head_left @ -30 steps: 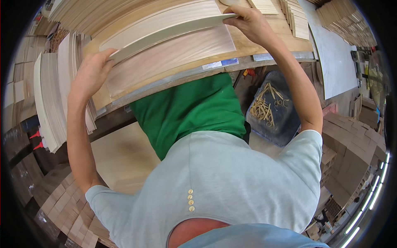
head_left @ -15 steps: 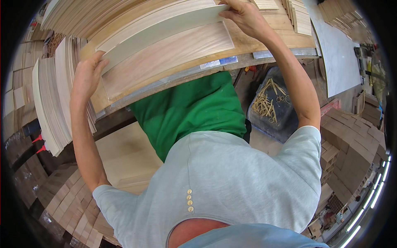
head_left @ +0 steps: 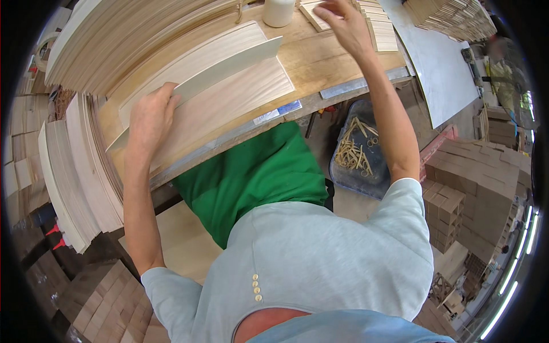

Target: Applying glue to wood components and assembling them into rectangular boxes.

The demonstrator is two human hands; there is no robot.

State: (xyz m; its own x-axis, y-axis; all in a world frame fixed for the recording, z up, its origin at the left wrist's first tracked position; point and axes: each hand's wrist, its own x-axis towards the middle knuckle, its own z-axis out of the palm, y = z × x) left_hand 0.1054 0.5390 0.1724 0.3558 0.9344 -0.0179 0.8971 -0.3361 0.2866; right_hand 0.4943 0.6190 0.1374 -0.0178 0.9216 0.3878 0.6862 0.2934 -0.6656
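My left hand (head_left: 153, 117) is closed around a long thin pale grey-green strip (head_left: 234, 70), gripping it nearer its left end. The strip stands tilted on its edge across thin pale wood sheets (head_left: 240, 97) stacked on the workbench, and its right end is free. Over at the back right, my right hand (head_left: 346, 27) hovers beside small flat wood pieces (head_left: 313, 15), empty, with thumb and fingers apart. The tips of some of its fingers are close to the picture's upper edge.
A tall stack of long wood sheets (head_left: 143, 37) lines the back left of the workbench (head_left: 320, 63). A white container (head_left: 278, 12) stands at the back. Below, a dark bin (head_left: 357, 154) holds offcuts. More sheets (head_left: 80, 171) stand at left; stacked blocks (head_left: 480, 177) rise at right.
My right hand has let go of the strip's right end and moved right, toward the small wood pieces. My left hand has shifted inward along the strip. The view has turned slightly.
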